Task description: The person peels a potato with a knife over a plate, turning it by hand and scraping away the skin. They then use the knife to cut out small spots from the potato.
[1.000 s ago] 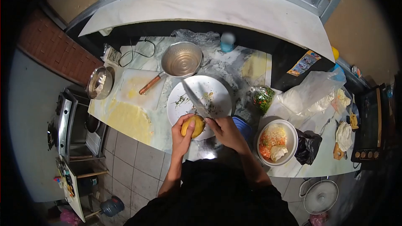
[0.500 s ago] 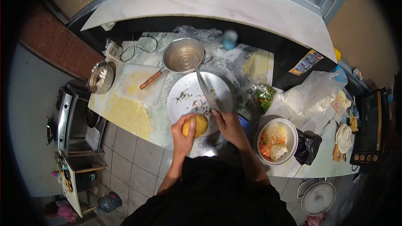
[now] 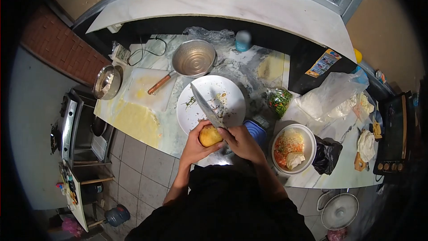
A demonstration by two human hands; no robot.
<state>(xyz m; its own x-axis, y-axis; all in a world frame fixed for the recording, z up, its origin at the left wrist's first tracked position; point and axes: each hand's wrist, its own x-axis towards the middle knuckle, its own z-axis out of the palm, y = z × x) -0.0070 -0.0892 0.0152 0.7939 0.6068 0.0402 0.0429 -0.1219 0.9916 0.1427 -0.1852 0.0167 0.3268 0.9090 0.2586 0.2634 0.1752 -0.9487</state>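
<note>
A round yellow fruit or vegetable (image 3: 209, 137) sits in my left hand (image 3: 194, 147), whose fingers curl around it at the near edge of the white plate (image 3: 236, 90). My right hand (image 3: 244, 143) grips a large knife (image 3: 205, 103) by its handle, and the blade slants up and left over the plate. The lower part of the blade is close to the top of the yellow piece; whether it touches cannot be made out. Dark and pale scraps lie scattered on the plate.
Behind the plate is a metal pan (image 3: 194, 58); a cutting board (image 3: 147, 89) lies left. To the right are a blue lid (image 3: 255, 132), bagged greens (image 3: 279, 102), a white bowl of shredded food (image 3: 294, 149) and a black bag (image 3: 327, 156). A blue cup (image 3: 243, 41) stands behind.
The knife has swung left and down, with its lower blade now near the yellow piece. My right hand has come closer to my left, which has turned the piece.
</note>
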